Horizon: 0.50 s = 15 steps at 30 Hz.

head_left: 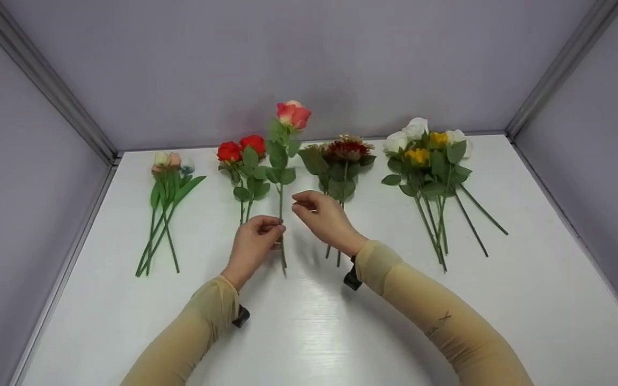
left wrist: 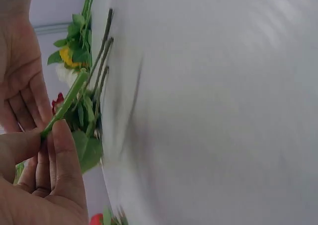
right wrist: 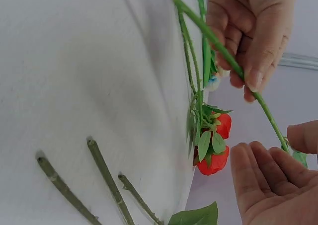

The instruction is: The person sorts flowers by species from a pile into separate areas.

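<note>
A coral-pink rose (head_left: 294, 115) stands up from the table on a long green stem. My left hand (head_left: 252, 244) pinches that stem between thumb and fingers below the leaves; in the left wrist view the stem's cut end (left wrist: 74, 88) sticks out past the fingertips. Close by on the right, my right hand (head_left: 330, 217) has its fingers loosely bent and thumb apart, gripping nothing. The right wrist view shows the green stem (right wrist: 213, 38) running from the left hand's pinch towards the space between the right hand's thumb and fingers.
On the white table (head_left: 309, 332), pale tulips (head_left: 169, 161) lie at the left and red roses (head_left: 228, 151) left of centre. Dark red flowers (head_left: 349, 149) lie right of centre, then white roses (head_left: 416, 128) with yellow flowers (head_left: 419, 157). A grey panel (head_left: 330, 64) rises behind.
</note>
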Available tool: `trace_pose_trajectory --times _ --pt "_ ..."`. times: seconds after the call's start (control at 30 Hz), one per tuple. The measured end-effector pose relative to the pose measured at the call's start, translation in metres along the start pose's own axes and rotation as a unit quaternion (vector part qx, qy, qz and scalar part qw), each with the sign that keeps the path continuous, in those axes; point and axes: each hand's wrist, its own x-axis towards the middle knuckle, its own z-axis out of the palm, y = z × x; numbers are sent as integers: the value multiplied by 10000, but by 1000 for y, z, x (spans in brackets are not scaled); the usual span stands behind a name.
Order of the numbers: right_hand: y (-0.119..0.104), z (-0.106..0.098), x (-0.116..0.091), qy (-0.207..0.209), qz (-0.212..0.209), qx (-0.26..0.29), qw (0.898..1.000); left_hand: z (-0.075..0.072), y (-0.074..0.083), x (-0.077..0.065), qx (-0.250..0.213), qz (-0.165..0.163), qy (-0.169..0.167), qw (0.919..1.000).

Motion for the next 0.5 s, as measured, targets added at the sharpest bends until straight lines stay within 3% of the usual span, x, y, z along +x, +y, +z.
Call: trace_pose_trajectory --times 0.1,0.27,0.37,0.5 --pt "-3 10 3 -297 -441 -1271 9905 -27 -4 6 266 -249 281 9989" --pt "-6 23 9 -576 -1190 -2912 9475 -60 -10 11 386 -716 552 9952" --pt "-6 29 10 -663 -1342 -3276 9329 -69 -14 15 228 -917 604 9937" --pt "-4 35 9 -829 -1248 -3259 9335 -72 -19 20 282 -1086 573 9920"
